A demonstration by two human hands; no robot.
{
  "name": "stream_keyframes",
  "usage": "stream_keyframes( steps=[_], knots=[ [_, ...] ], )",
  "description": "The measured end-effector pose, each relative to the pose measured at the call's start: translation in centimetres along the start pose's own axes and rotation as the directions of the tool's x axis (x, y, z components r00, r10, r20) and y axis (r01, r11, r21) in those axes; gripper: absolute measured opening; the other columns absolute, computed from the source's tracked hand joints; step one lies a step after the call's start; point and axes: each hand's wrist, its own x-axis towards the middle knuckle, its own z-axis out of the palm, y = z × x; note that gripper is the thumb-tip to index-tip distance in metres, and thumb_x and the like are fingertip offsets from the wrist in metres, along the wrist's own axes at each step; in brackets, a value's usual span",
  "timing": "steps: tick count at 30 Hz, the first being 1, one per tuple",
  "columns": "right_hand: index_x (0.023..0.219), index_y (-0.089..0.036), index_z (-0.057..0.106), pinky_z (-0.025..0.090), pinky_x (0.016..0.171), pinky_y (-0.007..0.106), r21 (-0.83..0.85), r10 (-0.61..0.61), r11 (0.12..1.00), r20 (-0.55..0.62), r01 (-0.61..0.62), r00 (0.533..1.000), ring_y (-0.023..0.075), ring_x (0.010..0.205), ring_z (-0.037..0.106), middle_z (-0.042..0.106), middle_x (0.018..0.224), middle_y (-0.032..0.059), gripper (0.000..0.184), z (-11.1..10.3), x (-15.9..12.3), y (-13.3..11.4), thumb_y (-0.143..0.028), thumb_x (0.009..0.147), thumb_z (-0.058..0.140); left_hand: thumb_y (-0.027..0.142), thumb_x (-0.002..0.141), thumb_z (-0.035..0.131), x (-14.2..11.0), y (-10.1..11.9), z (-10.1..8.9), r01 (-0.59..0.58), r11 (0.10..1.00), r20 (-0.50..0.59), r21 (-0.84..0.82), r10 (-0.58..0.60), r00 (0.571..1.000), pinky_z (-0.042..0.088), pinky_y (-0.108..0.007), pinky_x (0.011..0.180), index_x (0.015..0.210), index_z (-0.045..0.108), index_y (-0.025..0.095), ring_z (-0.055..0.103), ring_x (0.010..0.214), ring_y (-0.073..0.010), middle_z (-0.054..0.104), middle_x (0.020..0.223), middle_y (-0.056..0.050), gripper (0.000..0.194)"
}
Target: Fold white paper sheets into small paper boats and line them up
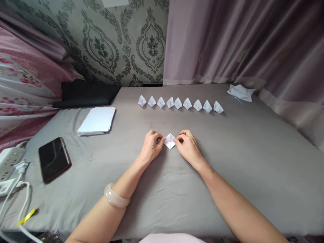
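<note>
Between my hands is a small piece of folded white paper (170,141), diamond-shaped, with creases meeting near its middle. My left hand (152,145) pinches its left corner between thumb and fingers. At the right corner, my right hand (187,146) grips the paper the same way. Beyond them, several folded paper boats (187,103) stand in a row across the table. To the left lies a stack of white paper sheets (97,121).
A dark phone (54,159) lies at the left, near a white power strip (10,162) with cables. Behind the stack is a black folded item (86,93). Crumpled white paper (241,92) sits at the back right. A grey cloth (253,162) covers the table.
</note>
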Motion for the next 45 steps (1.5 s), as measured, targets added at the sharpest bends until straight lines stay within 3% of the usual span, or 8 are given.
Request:
stream_keyframes(
  steps=[4, 10, 24, 31, 40, 45],
  knots=[
    [0.078, -0.019, 0.068, 0.049, 0.083, 0.032, 0.068, -0.060, 0.996, 0.041, 0.057, 0.997, 0.0179, 0.090, 0.061, 0.056, 0.106, 0.0086, 0.012, -0.5, -0.1, 0.9, -0.027, 0.083, 0.059, 0.025, 0.083, 0.058, 0.0, 0.1, -0.4, -0.016, 1.000, 0.023, -0.010, 0.016, 1.000, 0.046, -0.029, 0.070, 0.078, 0.069, 0.019, 0.055, 0.074, -0.0154, 0.058, 0.088, -0.006, 0.015],
    [0.077, -0.021, 0.067, 0.050, 0.071, 0.028, 0.112, -0.090, 0.991, 0.137, 0.075, 0.986, 0.0076, 0.060, 0.054, 0.059, 0.109, 0.0041, 0.010, -1.8, -0.1, 1.4, -0.022, 0.081, 0.059, 0.023, 0.079, 0.061, -0.1, 0.0, -1.3, -0.032, 0.998, 0.077, -0.050, 0.036, 0.996, 0.045, -0.027, 0.069, 0.076, 0.070, 0.021, 0.055, 0.072, -0.0137, 0.059, 0.090, -0.004, 0.010],
    [0.075, -0.019, 0.065, 0.048, 0.078, 0.029, 0.069, -0.133, 0.990, 0.132, 0.125, 0.982, 0.0133, 0.078, 0.060, 0.060, 0.107, 0.0055, 0.016, -1.9, -0.1, 1.2, -0.020, 0.085, 0.053, 0.027, 0.083, 0.059, -0.3, 0.1, -1.1, -0.036, 0.999, 0.072, -0.016, 0.037, 0.997, 0.046, -0.028, 0.070, 0.078, 0.071, 0.019, 0.056, 0.076, -0.0154, 0.060, 0.093, -0.006, 0.015],
    [0.079, -0.020, 0.065, 0.049, 0.072, 0.028, 0.118, -0.092, 0.990, 0.088, 0.081, 0.992, 0.0123, 0.074, 0.059, 0.058, 0.104, 0.0054, 0.014, -1.2, -0.1, 1.2, -0.026, 0.086, 0.054, 0.024, 0.085, 0.055, -0.3, 0.2, -0.7, -0.066, 0.998, 0.038, 0.014, 0.066, 0.997, 0.049, -0.031, 0.075, 0.079, 0.071, 0.018, 0.058, 0.081, -0.0178, 0.061, 0.094, -0.008, 0.018],
    [0.076, -0.020, 0.066, 0.048, 0.086, 0.034, 0.041, -0.058, 0.998, 0.051, 0.056, 0.997, 0.0181, 0.091, 0.061, 0.056, 0.104, 0.0079, 0.016, -0.3, 0.1, 1.2, -0.027, 0.084, 0.055, 0.022, 0.084, 0.055, -0.2, 0.3, -0.2, -0.032, 0.999, 0.030, 0.018, 0.031, 0.999, 0.048, -0.034, 0.079, 0.077, 0.067, 0.016, 0.055, 0.085, -0.0192, 0.057, 0.094, -0.009, 0.015],
    [0.072, -0.019, 0.065, 0.048, 0.089, 0.035, 0.043, -0.044, 0.998, 0.043, 0.042, 0.998, 0.0182, 0.091, 0.061, 0.057, 0.105, 0.0085, 0.018, -0.2, 0.2, 1.1, -0.028, 0.084, 0.055, 0.022, 0.084, 0.055, -0.2, -0.1, 0.1, -0.055, 0.998, 0.020, 0.012, 0.055, 0.998, 0.046, -0.035, 0.079, 0.075, 0.062, 0.016, 0.052, 0.089, -0.0204, 0.055, 0.095, -0.009, 0.014]
  ],
)
